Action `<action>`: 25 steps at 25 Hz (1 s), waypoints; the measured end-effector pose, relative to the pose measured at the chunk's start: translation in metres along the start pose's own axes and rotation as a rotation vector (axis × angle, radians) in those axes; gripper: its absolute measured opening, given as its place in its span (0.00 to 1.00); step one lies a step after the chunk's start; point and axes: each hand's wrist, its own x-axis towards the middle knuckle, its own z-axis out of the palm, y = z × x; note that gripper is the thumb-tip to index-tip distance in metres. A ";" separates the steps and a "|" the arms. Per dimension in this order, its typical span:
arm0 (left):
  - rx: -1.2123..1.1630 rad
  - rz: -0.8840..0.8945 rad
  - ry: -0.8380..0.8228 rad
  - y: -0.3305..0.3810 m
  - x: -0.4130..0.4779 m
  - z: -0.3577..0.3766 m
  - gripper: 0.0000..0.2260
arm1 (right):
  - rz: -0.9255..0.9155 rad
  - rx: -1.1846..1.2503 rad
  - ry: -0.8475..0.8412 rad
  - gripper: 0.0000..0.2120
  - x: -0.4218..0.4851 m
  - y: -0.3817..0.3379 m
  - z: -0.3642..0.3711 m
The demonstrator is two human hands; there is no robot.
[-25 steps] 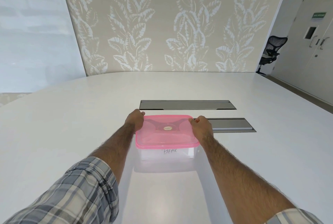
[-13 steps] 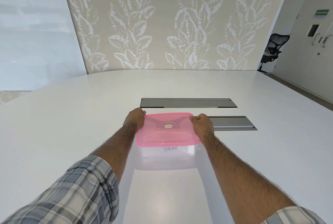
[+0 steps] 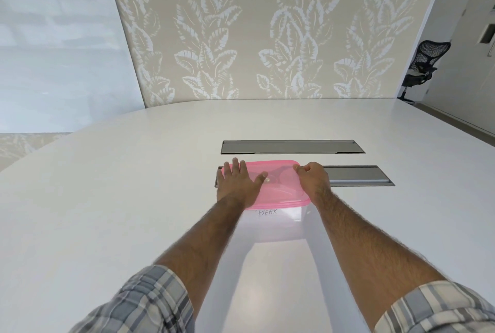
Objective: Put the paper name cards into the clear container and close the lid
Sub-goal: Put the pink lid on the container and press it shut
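Left hand [image 3: 237,185] now flat on lid [image 3: 281,185]

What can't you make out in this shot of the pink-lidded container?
Head view, the only one:
- Left part of the pink lid: hidden under the flat left hand.
- Lid seal at the far right corner: covered by the right hand.
- Name cards in the clear container: indistinct, only handwriting shows.

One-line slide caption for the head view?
Left hand flat on pink lid, right hand gripping its far corner.
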 end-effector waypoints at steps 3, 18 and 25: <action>0.042 -0.011 0.010 0.002 -0.002 0.003 0.40 | 0.006 -0.013 0.010 0.16 -0.004 0.000 -0.001; 0.130 0.239 -0.099 0.007 0.001 0.008 0.40 | -0.054 -0.390 0.041 0.25 -0.004 -0.008 0.006; 0.127 0.233 -0.097 0.006 0.002 0.010 0.41 | -0.109 -0.523 0.000 0.20 0.015 -0.029 0.018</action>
